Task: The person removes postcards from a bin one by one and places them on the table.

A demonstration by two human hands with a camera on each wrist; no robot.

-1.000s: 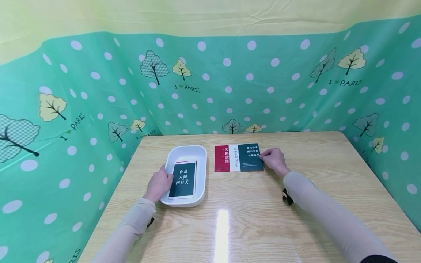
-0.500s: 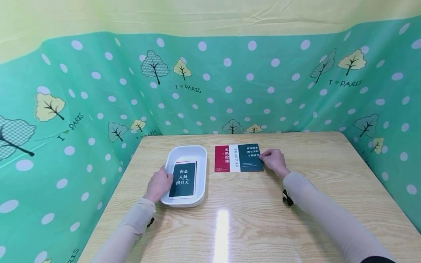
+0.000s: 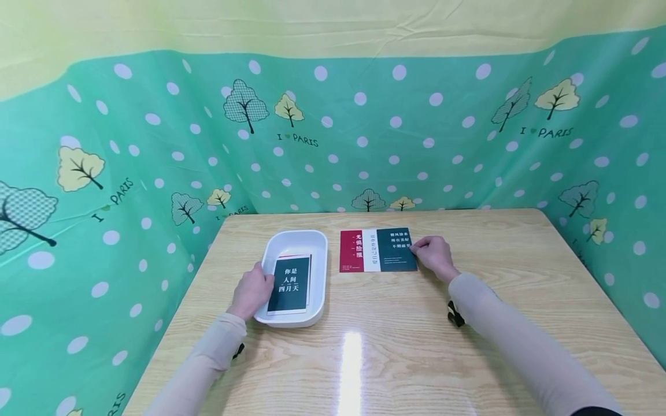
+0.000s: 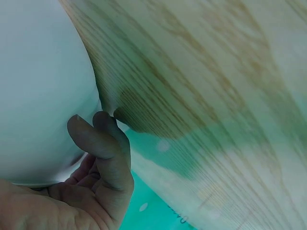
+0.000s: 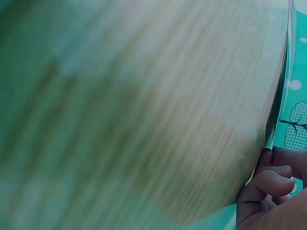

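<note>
At the left of the table, my left hand [image 3: 253, 292] grips the left rim of a white plastic tub [image 3: 319, 300]. The left wrist view shows its fingers [image 4: 88, 136] curled against the tub's outer wall. Inside the tub lies a small stack of cards, topped by a dark green card [image 3: 289, 297] with white Chinese writing. Right of the tub, a red card [image 3: 350, 260], a white card [image 3: 372, 263] and a second dark green card [image 3: 392, 260] lie side by side. My right hand [image 3: 436, 254] pinches that green card's right edge.
Everything stands on a light wood-grain table [image 3: 406, 346], which carries a bright light reflection at the front. A green dotted curtain [image 3: 374, 162] with tree prints encloses the table's back and sides.
Both hands, the tub and the cards stay in the same places. Only a very slight shift of the head view shows.
</note>
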